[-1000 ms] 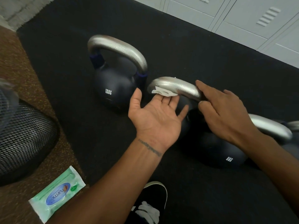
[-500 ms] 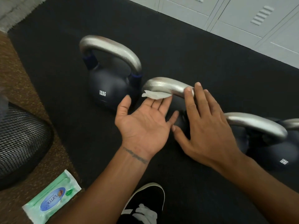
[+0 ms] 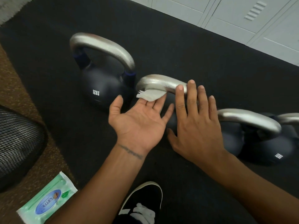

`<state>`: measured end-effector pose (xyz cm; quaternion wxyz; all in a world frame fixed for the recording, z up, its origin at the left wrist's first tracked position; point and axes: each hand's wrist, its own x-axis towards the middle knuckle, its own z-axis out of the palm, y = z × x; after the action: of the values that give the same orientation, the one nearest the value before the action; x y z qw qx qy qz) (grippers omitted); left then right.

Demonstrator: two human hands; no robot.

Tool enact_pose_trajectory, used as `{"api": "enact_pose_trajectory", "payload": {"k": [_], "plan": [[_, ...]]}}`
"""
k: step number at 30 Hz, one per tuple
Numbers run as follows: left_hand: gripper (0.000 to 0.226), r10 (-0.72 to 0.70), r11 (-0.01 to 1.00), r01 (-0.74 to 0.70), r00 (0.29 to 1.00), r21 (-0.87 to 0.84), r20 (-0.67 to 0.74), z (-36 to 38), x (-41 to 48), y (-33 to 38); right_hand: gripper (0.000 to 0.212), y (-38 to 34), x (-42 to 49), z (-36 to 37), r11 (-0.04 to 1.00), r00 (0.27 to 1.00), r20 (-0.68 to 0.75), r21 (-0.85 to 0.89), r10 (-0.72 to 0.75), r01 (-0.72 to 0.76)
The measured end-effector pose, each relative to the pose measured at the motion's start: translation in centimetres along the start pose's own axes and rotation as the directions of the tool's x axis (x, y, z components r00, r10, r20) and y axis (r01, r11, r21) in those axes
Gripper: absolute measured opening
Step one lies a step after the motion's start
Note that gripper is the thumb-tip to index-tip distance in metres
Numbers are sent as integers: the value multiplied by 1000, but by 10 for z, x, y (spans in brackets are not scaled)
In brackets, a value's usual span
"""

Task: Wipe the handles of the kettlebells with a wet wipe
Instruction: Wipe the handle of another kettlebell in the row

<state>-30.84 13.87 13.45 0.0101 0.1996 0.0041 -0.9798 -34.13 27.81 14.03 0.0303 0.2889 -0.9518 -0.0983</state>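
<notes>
The left hand [image 3: 139, 125] lies palm up with its fingers straight and close together. The wet wipe [image 3: 149, 95] rests across its fingertips, pressed up against the underside of the middle handle [image 3: 160, 83] rather than pinched, and the thumb stands out to the side, clear of everything. The right hand [image 3: 195, 128] is palm down with fingers straight and spread, and its fingertips [image 3: 191, 88] lie over the same silver handle just to the right of the wipe, gripping nothing. The 2 hands are close side by side, with the little finger of the left nearly at the right index finger.

The body of this kettlebell is mostly hidden behind the hands. Just to its left stands the 12KG kettlebell [image 3: 103, 84], upright and dark blue, its silver handle [image 3: 103, 46] arching above it and untouched. To the right sits another dark kettlebell [image 3: 265, 143] (its white marking is too blurred to read) with its handle [image 3: 249, 118] beside the right hand. A 4th handle [image 3: 289, 118] shows at the frame's edge.

All stand on a black mat [image 3: 178, 46]. A green pack of wipes [image 3: 47, 202] lies on the brown floor [image 3: 13, 88] at lower left, near a black mesh object [image 3: 17, 143]. A black shoe [image 3: 142, 201] with white laces points up from the bottom edge, and grey lockers [image 3: 242, 16] run along the top right.
</notes>
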Motion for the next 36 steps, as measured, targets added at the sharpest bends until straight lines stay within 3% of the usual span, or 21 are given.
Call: {"api": "enact_pose_trajectory", "payload": {"k": [2, 10, 16, 21, 27, 34, 36], "plan": [[83, 5, 1000, -6, 999, 25, 51, 6, 6, -1, 103, -4, 0, 1, 1000, 1000, -19, 12, 13, -13], [92, 46, 993, -47, 999, 105, 13, 5, -18, 6, 109, -2, 0, 2, 1000, 1000, -2, 23, 21, -21], [86, 86, 991, -81, 995, 104, -45, 12, -10, -3, 107, -5, -1, 5, 998, 999, -19, 49, 33, -32], [83, 154, 948, -138, 988, 286, -34, 21, -20, 5, 110, 0, 0, 3, 999, 1000, 8, 45, 17, -18], [70, 286, 741, -246, 958, 625, 37, 9, -9, -6, 114, -5, 1, 4, 996, 999, 6, 72, 44, -45], [55, 396, 521, -330, 910, 787, 120, -20, -3, -27, 111, -5, 0, 4, 996, 999, -16, 75, 48, -46], [67, 413, 410, -280, 905, 868, 97, -19, 1, -29, 110, -5, 0, 5, 996, 999, -25, 80, 48, -46]]}}
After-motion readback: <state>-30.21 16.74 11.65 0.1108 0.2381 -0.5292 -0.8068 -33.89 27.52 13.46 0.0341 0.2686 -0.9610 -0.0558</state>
